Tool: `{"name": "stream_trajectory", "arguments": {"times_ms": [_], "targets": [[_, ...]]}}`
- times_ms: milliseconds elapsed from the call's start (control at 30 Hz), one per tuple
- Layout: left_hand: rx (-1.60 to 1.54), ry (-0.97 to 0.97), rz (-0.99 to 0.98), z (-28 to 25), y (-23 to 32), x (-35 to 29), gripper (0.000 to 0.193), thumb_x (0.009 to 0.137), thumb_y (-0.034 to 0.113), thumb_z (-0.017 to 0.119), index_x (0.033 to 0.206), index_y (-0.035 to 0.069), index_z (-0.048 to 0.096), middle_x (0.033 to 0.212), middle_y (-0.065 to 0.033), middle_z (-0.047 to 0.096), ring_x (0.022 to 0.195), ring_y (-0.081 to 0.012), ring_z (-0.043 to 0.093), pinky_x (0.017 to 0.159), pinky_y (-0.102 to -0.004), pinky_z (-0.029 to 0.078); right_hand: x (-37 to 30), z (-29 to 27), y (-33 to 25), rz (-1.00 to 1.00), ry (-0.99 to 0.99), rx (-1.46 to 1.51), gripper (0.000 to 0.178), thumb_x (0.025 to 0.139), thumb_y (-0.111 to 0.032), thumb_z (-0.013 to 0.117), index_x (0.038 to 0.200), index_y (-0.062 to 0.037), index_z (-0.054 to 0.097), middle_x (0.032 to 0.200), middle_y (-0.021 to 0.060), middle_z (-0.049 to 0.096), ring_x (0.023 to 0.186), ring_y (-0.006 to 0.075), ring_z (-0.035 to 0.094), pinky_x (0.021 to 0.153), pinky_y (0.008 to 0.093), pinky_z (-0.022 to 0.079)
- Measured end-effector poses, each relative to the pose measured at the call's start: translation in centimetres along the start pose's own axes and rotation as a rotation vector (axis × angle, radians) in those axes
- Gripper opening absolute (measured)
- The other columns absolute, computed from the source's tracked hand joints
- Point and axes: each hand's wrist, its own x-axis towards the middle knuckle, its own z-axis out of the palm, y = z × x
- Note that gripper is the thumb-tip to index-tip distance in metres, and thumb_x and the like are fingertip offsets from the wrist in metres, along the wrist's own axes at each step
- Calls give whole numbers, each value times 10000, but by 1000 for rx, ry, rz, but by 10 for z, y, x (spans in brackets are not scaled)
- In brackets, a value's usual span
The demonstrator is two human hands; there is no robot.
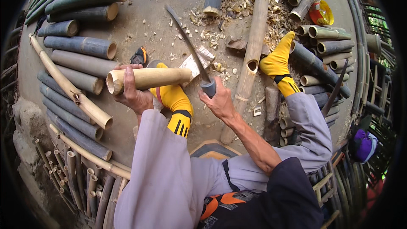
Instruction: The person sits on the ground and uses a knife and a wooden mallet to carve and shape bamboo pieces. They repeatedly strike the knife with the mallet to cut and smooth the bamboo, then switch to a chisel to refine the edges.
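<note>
My left hand (135,89) is wrapped round a short, pale, peeled bamboo section (159,79) near its open end. The section lies nearly level over my yellow-socked left foot (176,99), its other end by a whitish chopped block (198,62). In my right hand (219,98) is a machete (186,38), gripped by its grey handle, the long dark blade slanting up to the left past the section's far end. A long bamboo pole (254,29) with a hole cut in its side lies right of my right hand, next to my other yellow-socked foot (277,59).
Cut bamboo tubes (80,46) are stacked along the left, with more tubes (330,46) on the right. Wood chips (237,8) litter the ground ahead. A second dark blade (337,87) stands among the right-hand tubes, near a red and yellow container (321,13).
</note>
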Motion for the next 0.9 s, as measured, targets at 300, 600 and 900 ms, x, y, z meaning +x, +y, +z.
{"name": "stream_trajectory", "arguments": {"times_ms": [300, 600, 900], "targets": [[47, -86, 53, 7, 4, -14, 410, 676, 76, 642, 1040, 17, 463, 818, -122, 572, 750, -256, 625, 757, -399, 538, 15, 25, 36, 44, -94, -139, 364, 793, -173, 722, 995, 3, 475, 740, 202, 643, 668, 282, 679, 562, 363, 538], [-56, -213, -6, -7, -2, -14, 430, 688, 85, 624, 1084, 46, 461, 878, -114, 553, 827, -259, 583, 825, -422, 508, 5, 25, 16, -175, 139, 89, 326, 809, -163, 706, 1003, -12, 492, 762, 117, 650, 662, 221, 664, 566, 330, 520], [-178, -407, -25, -14, 2, -10, 513, 639, 38, 620, 1119, 58, 439, 904, -136, 547, 854, -259, 561, 850, -429, 485, -1, 5, -17, -101, 104, 121, 330, 821, -218, 690, 995, -6, 506, 754, 109, 651, 677, 190, 667, 561, 330, 518]]}}
